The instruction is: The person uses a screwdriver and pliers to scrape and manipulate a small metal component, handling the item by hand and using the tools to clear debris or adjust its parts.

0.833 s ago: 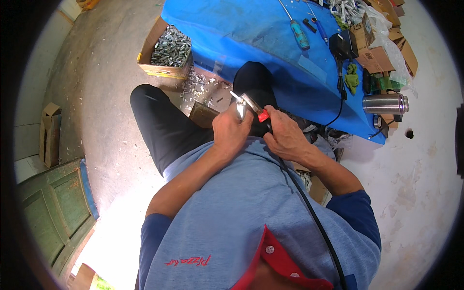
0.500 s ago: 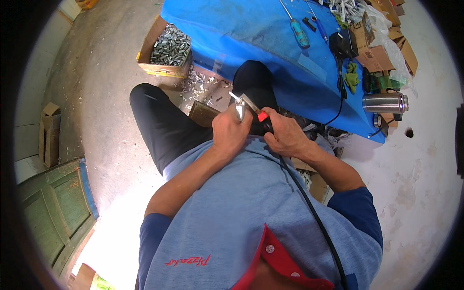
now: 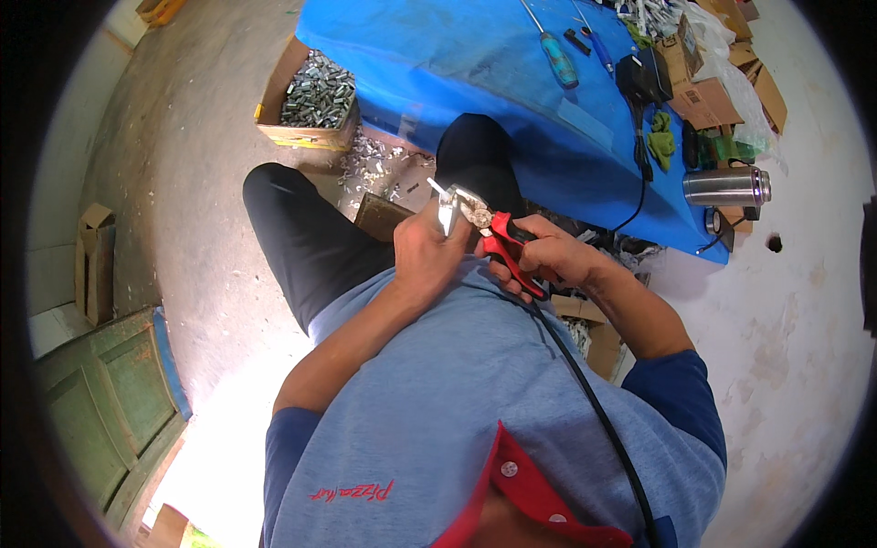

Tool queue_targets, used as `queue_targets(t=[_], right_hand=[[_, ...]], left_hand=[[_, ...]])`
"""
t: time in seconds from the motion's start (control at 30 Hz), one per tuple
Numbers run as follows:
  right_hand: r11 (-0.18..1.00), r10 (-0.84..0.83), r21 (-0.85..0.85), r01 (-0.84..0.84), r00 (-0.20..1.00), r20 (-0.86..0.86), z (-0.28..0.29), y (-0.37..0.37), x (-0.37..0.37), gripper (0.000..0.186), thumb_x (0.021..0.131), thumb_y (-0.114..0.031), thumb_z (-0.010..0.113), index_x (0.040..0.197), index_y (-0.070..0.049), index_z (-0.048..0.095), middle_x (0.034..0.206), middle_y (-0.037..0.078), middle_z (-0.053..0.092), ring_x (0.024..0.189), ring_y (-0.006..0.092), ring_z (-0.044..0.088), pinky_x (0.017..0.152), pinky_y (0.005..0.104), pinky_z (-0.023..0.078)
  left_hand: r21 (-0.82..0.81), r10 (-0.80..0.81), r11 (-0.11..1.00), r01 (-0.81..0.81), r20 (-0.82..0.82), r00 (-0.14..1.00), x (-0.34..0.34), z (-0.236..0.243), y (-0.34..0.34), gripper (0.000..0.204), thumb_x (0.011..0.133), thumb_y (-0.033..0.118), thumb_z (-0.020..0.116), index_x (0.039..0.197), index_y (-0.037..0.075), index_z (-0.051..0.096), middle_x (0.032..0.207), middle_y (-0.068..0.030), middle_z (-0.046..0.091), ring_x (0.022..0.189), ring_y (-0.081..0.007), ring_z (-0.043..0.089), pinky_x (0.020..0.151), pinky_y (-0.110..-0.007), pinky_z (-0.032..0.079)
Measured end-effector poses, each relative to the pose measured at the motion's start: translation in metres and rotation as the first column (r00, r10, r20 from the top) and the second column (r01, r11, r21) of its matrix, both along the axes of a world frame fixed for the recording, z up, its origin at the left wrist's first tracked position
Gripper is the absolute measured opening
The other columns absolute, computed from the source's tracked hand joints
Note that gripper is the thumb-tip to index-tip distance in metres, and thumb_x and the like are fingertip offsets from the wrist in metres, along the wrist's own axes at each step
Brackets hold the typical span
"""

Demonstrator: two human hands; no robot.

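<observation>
A blue tabletop (image 3: 475,64) stands ahead on a concrete floor, carrying a screwdriver (image 3: 555,57) and a steel flask (image 3: 726,186). Over the lap, the left hand (image 3: 429,251) grips a small metal part (image 3: 449,208) — the right hand (image 3: 541,258) is closed around red-handled pliers (image 3: 498,239), whose tip meets that part.

left hand (image 3: 427,254) grips a metal piece (image 3: 449,208); right hand (image 3: 546,256) squeezes red-handled pliers (image 3: 501,239).

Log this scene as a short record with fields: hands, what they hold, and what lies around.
left hand: grips a small metal part
right hand: squeezes red-handled pliers, jaws at the metal part
posture: seated, dark trousers, knees up
table: blue cover, with screwdrivers, black adapter, steel flask
floor: cardboard box of metal pieces, loose pieces beside it
</observation>
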State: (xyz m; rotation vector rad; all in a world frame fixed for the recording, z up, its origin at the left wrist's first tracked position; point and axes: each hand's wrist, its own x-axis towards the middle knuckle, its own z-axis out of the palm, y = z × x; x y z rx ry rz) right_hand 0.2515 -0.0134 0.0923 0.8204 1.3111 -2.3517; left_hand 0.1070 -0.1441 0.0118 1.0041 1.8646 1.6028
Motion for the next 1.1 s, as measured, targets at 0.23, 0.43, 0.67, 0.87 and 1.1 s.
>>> queue_targets(t=[0.23,0.43,0.67,0.87,1.1], right_hand=[[0.953,-0.036,-0.302,0.019,0.998,-0.05,0.008,-0.002,0.003,0.051,0.068,-0.004,0.052,0.117,0.011,0.053,0.08,0.015,0.059,0.062,0.0225,0.061,0.047,0.0317,0.052],[0.909,0.073,-0.4,-0.115,0.99,-0.119,0.004,-0.02,0.007,0.055,0.068,-0.005,0.054,0.12,0.011,0.054,0.083,0.016,0.062,0.063,0.0227,0.063,0.05,0.0312,0.054],[0.932,-0.054,0.355,0.069,0.997,-0.052,0.018,-0.013,0.013,0.063,0.066,-0.007,0.052,0.128,0.005,0.052,0.099,0.014,0.065,0.088,0.023,0.064,0.079,0.0332,0.053],[0.319,0.233,0.909,-0.27,0.952,0.201,0.019,-0.016,0.012,0.062,0.079,-0.013,0.053,0.138,0.003,0.041,0.107,0.023,0.061,0.097,0.0394,0.058,0.088,0.044,0.045],[0.159,0.183,0.933,-0.322,0.939,0.292,0.02,-0.027,0.0,0.064,0.081,-0.014,0.054,0.14,0.007,0.037,0.113,0.029,0.058,0.105,0.0447,0.056,0.094,0.048,0.043]], left_hand=[[0.148,-0.002,0.989,-0.003,0.035,0.999,0.002,-0.009,-0.003,0.012,0.084,0.013,0.067,0.086,0.001,0.064,0.071,-0.0176,0.066,0.063,-0.0321,0.067,0.056,-0.038,0.051],[-0.044,-0.073,0.995,0.086,0.247,0.966,0.002,-0.011,0.006,0.016,0.09,0.009,0.064,0.077,0.001,0.059,0.059,-0.0047,0.057,0.053,-0.0089,0.054,0.049,-0.03,0.043],[0.055,0.02,0.998,-0.035,0.256,0.966,0.004,-0.01,0.006,0.027,0.093,0.012,0.064,0.07,0.001,0.054,0.056,-0.0021,0.048,0.052,-0.0073,0.042,0.047,-0.03,0.037],[0.026,0.033,0.999,-0.039,0.184,0.982,0.005,-0.01,0.01,0.025,0.09,0.015,0.066,0.073,0.0,0.057,0.056,-0.0109,0.053,0.048,-0.0148,0.05,0.049,-0.034,0.042],[-0.026,0.079,0.997,-0.077,0.101,0.992,0.004,-0.009,0.011,0.022,0.09,0.017,0.066,0.078,-0.002,0.062,0.061,-0.0181,0.06,0.051,-0.0284,0.06,0.052,-0.039,0.046]])
